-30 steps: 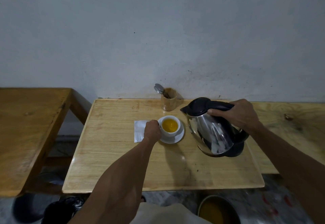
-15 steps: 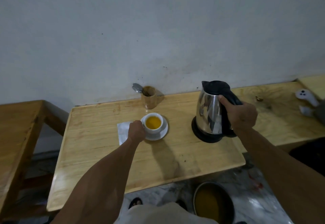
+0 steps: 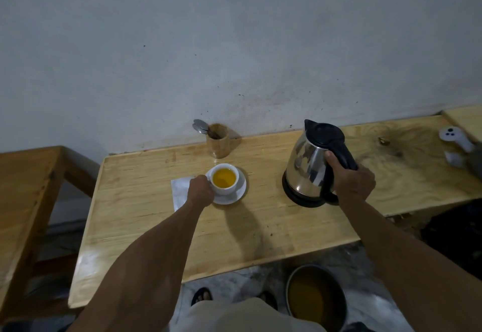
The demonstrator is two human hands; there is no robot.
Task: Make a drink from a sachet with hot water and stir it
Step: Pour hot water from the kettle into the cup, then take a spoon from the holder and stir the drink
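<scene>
Left hand [image 3: 199, 193] pinched on handle side of white cup [image 3: 224, 179], cup on saucer [image 3: 241, 196], mid counter [image 3: 140, 214], full of yellow drink. Right hand [image 3: 352, 179] wrapped round black handle of kettle [image 3: 311, 164], kettle upright on base toward right end of counter.

Stir looks next, so spoon [image 3: 200, 126] matters: bowl-up in wooden holder [image 3: 218, 140] at back edge, just behind cup, shaft leaning left. Nearer left hand, but that one's busy. Right needs to drop kettle first, probably.

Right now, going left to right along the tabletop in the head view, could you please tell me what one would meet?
White sachet → left hand → cup of yellow drink on its saucer → kettle → right hand → white controller.
</scene>
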